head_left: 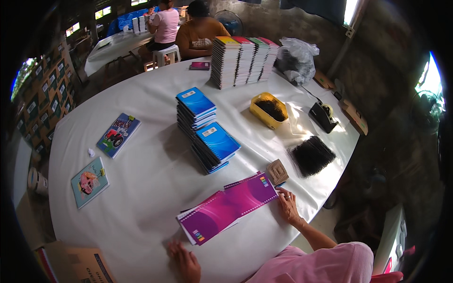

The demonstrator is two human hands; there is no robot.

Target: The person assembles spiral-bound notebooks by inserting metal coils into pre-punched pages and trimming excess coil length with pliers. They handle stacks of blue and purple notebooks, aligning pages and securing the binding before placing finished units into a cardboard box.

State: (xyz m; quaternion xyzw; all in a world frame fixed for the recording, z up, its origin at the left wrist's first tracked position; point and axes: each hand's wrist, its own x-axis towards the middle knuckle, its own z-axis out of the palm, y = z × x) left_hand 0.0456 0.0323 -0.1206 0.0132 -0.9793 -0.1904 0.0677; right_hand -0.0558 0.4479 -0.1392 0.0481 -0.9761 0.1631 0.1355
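Tabletop [146, 198] white and creased, purple covers [231, 203], grey wall [269, 21]

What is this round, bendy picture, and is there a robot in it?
There's no robot, just a person. A wide camera worn on their head looks down, and its lens bends straight edges. On the white table, the right hand is at the right end of some purple sheets; I can't tell if it grips them. The left hand, a bit blurry, is near their left end, holding nothing I can see. Farther off are blue notebooks, black coils and a yellow tray.
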